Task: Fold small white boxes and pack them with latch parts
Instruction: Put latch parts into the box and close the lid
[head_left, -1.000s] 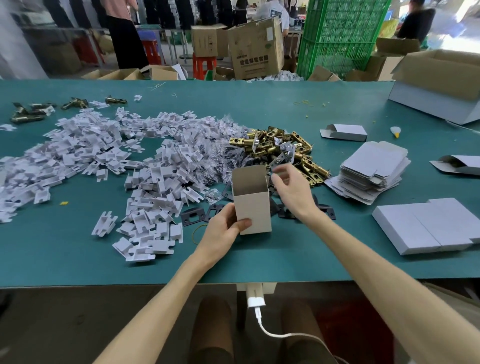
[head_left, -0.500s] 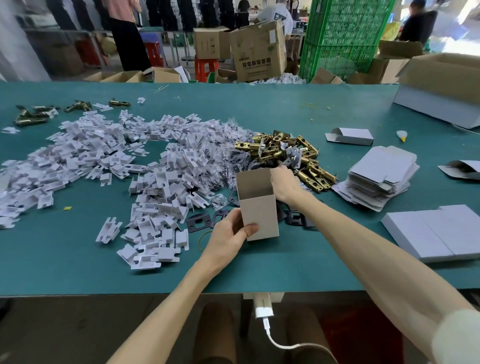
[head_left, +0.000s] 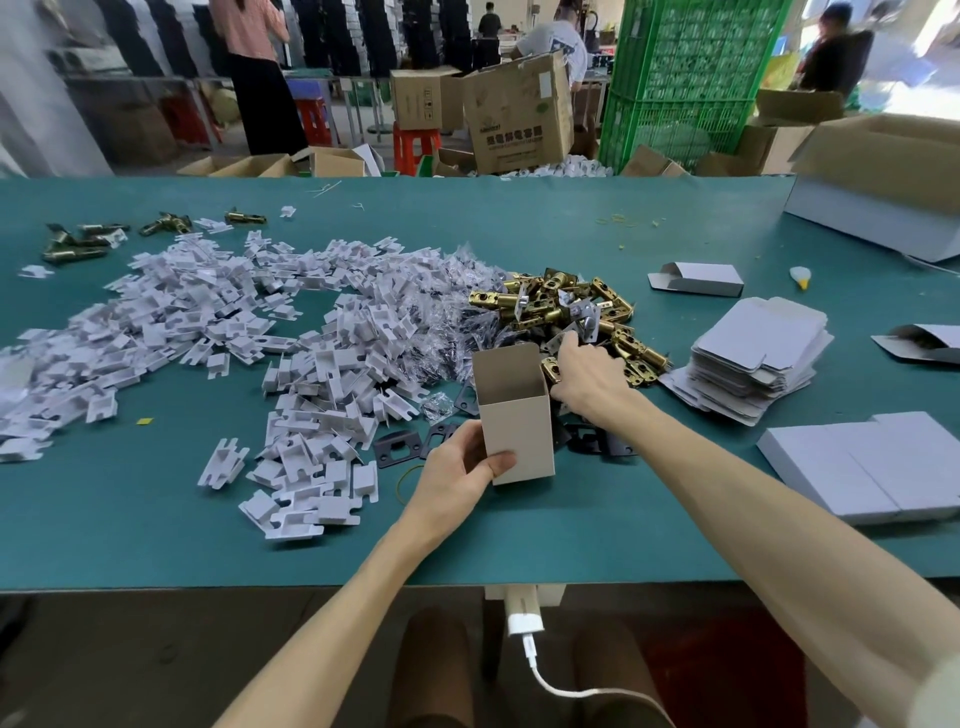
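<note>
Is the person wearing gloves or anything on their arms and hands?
No gloves. The left hand and right hand are bare, with no ring or watch showing. Both forearms are uncovered; only a bit of white sleeve shows high on the right arm.

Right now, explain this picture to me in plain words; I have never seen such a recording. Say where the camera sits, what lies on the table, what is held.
There is no machine: a person works with bare hands, and the one camera sits on their head, looking down. The left hand grips an upright open box on the green table. The right hand is at the heap of brass latches; whether it grips one cannot be told. Left lie white plastic pieces, by the box black plates, right flat box blanks.
</note>
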